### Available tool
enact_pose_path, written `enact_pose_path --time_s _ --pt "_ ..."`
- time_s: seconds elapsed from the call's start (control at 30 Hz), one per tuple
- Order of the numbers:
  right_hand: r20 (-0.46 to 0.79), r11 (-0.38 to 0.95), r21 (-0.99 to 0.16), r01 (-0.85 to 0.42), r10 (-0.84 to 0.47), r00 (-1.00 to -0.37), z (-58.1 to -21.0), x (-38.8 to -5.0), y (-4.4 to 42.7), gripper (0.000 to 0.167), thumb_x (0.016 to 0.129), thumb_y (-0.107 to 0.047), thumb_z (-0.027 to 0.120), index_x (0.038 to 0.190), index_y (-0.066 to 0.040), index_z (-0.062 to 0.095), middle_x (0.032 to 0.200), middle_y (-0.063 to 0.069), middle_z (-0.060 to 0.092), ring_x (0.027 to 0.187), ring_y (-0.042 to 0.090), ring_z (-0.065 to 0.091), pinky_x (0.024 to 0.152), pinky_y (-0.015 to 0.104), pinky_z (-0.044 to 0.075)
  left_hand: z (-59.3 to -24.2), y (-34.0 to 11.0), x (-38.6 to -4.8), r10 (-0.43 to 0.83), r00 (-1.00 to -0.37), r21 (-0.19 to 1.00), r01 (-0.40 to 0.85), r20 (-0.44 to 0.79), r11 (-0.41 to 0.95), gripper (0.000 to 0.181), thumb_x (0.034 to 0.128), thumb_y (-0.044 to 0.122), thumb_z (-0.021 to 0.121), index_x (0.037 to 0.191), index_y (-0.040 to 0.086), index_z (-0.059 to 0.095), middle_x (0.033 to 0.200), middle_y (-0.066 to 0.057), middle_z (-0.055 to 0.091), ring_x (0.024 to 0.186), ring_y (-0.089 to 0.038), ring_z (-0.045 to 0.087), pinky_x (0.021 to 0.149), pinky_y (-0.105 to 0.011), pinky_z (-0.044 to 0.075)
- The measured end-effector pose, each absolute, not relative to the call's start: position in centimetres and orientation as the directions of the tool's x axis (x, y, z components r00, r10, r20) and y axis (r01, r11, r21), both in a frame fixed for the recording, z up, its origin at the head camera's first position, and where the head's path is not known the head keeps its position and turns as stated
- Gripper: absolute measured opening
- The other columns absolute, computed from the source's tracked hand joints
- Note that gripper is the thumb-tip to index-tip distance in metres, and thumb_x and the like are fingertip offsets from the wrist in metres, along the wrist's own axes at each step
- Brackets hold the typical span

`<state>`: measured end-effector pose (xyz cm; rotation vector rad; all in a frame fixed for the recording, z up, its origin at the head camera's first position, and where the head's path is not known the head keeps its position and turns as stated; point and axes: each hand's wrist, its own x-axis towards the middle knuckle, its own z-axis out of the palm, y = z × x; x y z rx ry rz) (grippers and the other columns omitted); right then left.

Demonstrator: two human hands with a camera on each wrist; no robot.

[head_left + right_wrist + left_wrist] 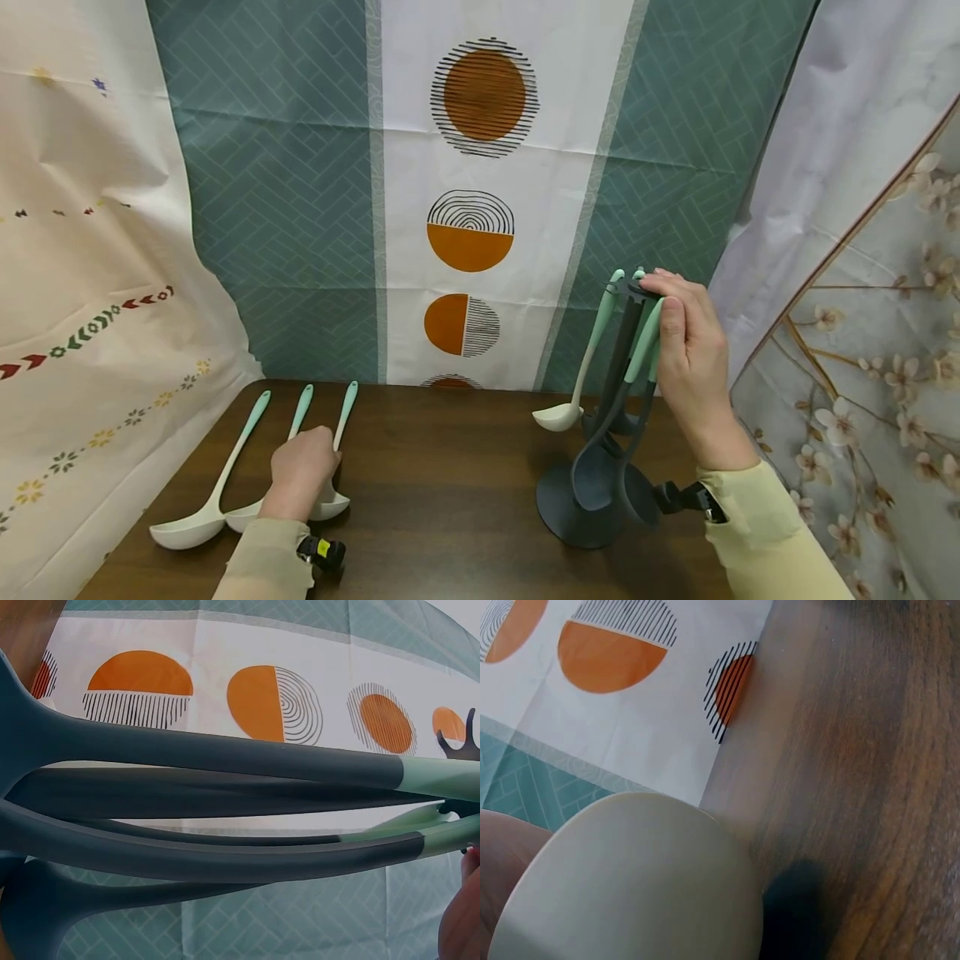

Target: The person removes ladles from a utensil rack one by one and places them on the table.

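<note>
I use the utensil stand [622, 346] as the reference for all positions.

Backdrop cloth [285, 192]: hangs behind the stand, in green panels with a pale centre strip of orange circle motifs. Floral cloth [900, 392]: hangs to the right of the stand.

Table [442, 492]: brown wood grain; it supports the stand and extends to the left of it.

Stand: dark, with a round base and an upright post. Its top carries one hung light ladle [558, 417], on the stand's left, and several dark utensils with mint grips. Among these, a dark spoon [594, 483] hangs at the front, its bowl above the base.

Loose ladles: three light units with mint grips lie in a row, well to the left of the stand. They are the far ladle [191, 529], the middle ladle [242, 517] and the near ladle [330, 505], the last being closest to the stand. In my left wrist view a pale bowl shows close up; I cannot tell whether its inner or outer side faces me.

Right hand [693, 354]: I have it at the top of the stand, fingers laid over it and thumb beside a mint grip. I cannot tell whether it clasps the top firmly.

Left hand [303, 467]: well left of the stand, fingers curled, holding the near ladle by its handle.

Left wrist device [324, 552]: just below the near ladle's bowl in the head view, left of the stand.
</note>
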<state>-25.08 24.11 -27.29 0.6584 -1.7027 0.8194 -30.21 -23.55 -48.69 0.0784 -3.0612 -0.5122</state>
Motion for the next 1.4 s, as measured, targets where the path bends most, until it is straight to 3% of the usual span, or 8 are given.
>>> enact_pose_path --time_s 0.23,0.4,0.6,0.87,1.03,1.23,1.4 --pt "0.964 0.611 -0.197 -0.767 -0.023 -0.266 -27.4 -25.8 24.8 0.037 0.120 -0.019 0.050 0.129 0.006 0.075 0.133 0.024 0.070 0.136 0.032 0.063 0.123 0.039 0.041 -48.3 -23.7 -30.3 -0.057 -0.998 0.312 -0.057 -0.011 0.948 0.024 0.1035 0.019 0.077 0.086 0.004 0.071 0.073 -0.007 0.064 0.066 -0.027 0.063 0.061 -0.049 0.054" --pt "0.964 0.623 -0.183 -0.761 -0.036 -0.262 -27.4 -25.7 25.1 0.041 0.119 -0.029 0.052 0.129 0.002 0.077 0.132 0.020 0.073 0.135 0.031 0.064 0.122 0.040 0.041 -48.1 -24.0 -30.1 -0.069 -0.997 0.318 -0.078 -0.040 0.945 0.031 0.1070 0.025 0.073 0.082 0.006 0.070 0.071 -0.007 0.063 0.066 -0.028 0.063 0.061 -0.050 0.053" --pt "0.965 0.656 -0.163 -0.737 -0.048 -0.257 -27.2 -25.1 25.4 0.048 0.115 -0.041 0.053 0.130 -0.005 0.080 0.133 0.014 0.075 0.134 0.033 0.064 0.120 0.037 0.043 -47.1 -24.0 -29.4 -0.075 -0.997 0.332 -0.068 0.010 0.941 0.044 0.1115 0.027 0.066 0.072 0.008 0.063 0.065 -0.009 0.059 0.060 -0.028 0.059 0.055 -0.044 0.045" --pt "0.965 0.704 -0.146 -0.695 -0.055 -0.258 -27.1 -24.4 25.4 0.041 0.114 -0.040 0.057 0.129 -0.010 0.082 0.132 0.009 0.076 0.130 0.032 0.064 0.111 0.030 0.043 -46.1 -23.7 -29.1 -0.087 -0.994 0.330 -0.063 0.060 0.942 0.037 0.1135 0.028 0.063 0.086 0.004 0.068 0.069 -0.010 0.060 0.063 -0.030 0.061 0.056 -0.047 0.047" --pt "0.969 0.720 -0.108 -0.685 -0.078 -0.234 -27.1 -24.2 25.2 0.047 0.113 -0.046 0.056 0.126 -0.010 0.083 0.127 0.010 0.077 0.123 0.035 0.066 0.105 0.029 0.044 -46.0 -23.4 -28.7 -0.076 -0.993 0.329 -0.043 0.087 0.943 0.034 0.1124 0.026 0.064 0.090 0.002 0.069 0.068 -0.009 0.059 0.062 -0.029 0.060 0.054 -0.045 0.046" --pt "0.969 0.776 -0.066 -0.628 -0.102 -0.227 -26.6 -23.5 24.8 0.050 0.112 -0.050 0.054 0.126 -0.012 0.083 0.122 0.011 0.078 0.116 0.038 0.066 0.099 0.040 0.047 -45.8 -23.0 -28.6 -0.058 -0.989 0.320 -0.012 0.133 0.947 0.032 0.1110 0.025 0.065 0.092 0.000 0.070 0.069 -0.009 0.059 0.061 -0.029 0.060 0.053 -0.045 0.046" --pt "0.965 0.799 -0.027 -0.601 -0.136 -0.223 -26.2 -23.1 24.4 0.043 0.111 -0.043 0.060 0.125 -0.009 0.083 0.119 0.012 0.078 0.109 0.041 0.066 0.097 0.053 0.047 -45.5 -22.9 -28.5 -0.055 -0.988 0.308 -0.009 0.141 0.951 0.032 0.1110 0.026 0.065 0.093 -0.001 0.070 0.070 -0.010 0.060 0.063 -0.030 0.061 0.054 -0.046 0.047"
